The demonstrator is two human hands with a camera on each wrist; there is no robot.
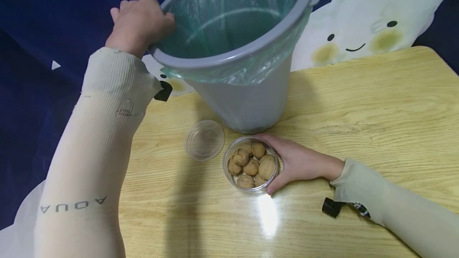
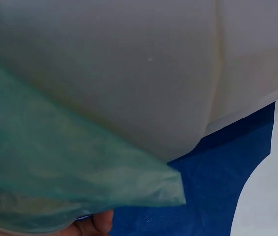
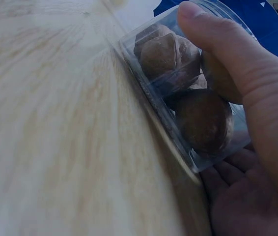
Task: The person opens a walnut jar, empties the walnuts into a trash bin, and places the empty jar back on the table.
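My left hand (image 1: 141,23) grips the left side of the rim of a light grey trash can (image 1: 247,106), its fingers curled over the edge. A thin green trash bag (image 1: 247,23) lines the can and folds down over the outside of the rim; in the left wrist view the bag (image 2: 104,162) hangs beside the can's wall. In front of the can's base, my right hand (image 1: 297,160) holds a round clear plastic container (image 1: 225,166) from its right side, thumb and fingers spread around the wall. Several walnuts (image 1: 267,166) lie inside it, also seen through the wall in the right wrist view.
A round clear lid (image 1: 204,140) lies flat on the wood-grain table (image 1: 376,110), left of the container. Behind the table hangs a dark blue cloth (image 1: 71,7) with white smiling stars (image 1: 358,19). The tall can stands near the table's back edge.
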